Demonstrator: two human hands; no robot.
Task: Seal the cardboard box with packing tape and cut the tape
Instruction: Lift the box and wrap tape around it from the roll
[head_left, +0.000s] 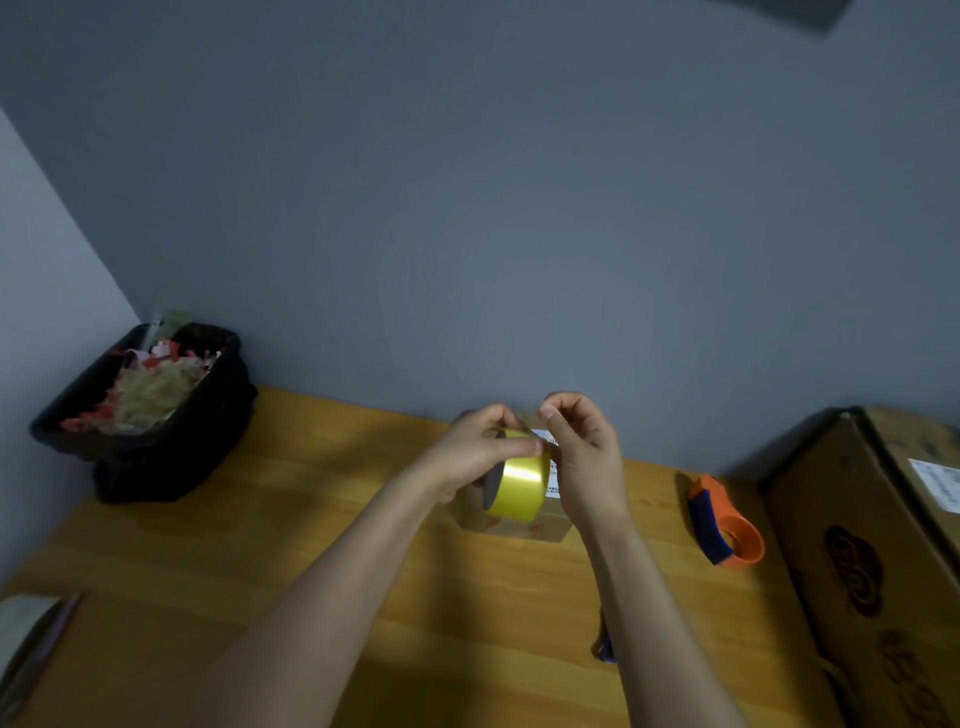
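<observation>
A yellow roll of packing tape (519, 480) hangs in the air over a small cardboard box (524, 527) that sits on the wooden table (311, 519) near the wall. My left hand (472, 452) grips the roll from the left, thumb on its top edge. My right hand (584, 452) is at the roll's right side with thumb and forefinger pinched together just above it; whether they hold the tape's end is too small to tell. The box is mostly hidden behind the roll and hands; a white label shows on its top.
An orange and blue tape dispenser (724, 522) lies on the table to the right. A large cardboard box (872, 561) stands at the far right. A black bin (150, 410) full of scraps sits at the back left. A small blue object (605, 647) lies beside my right forearm.
</observation>
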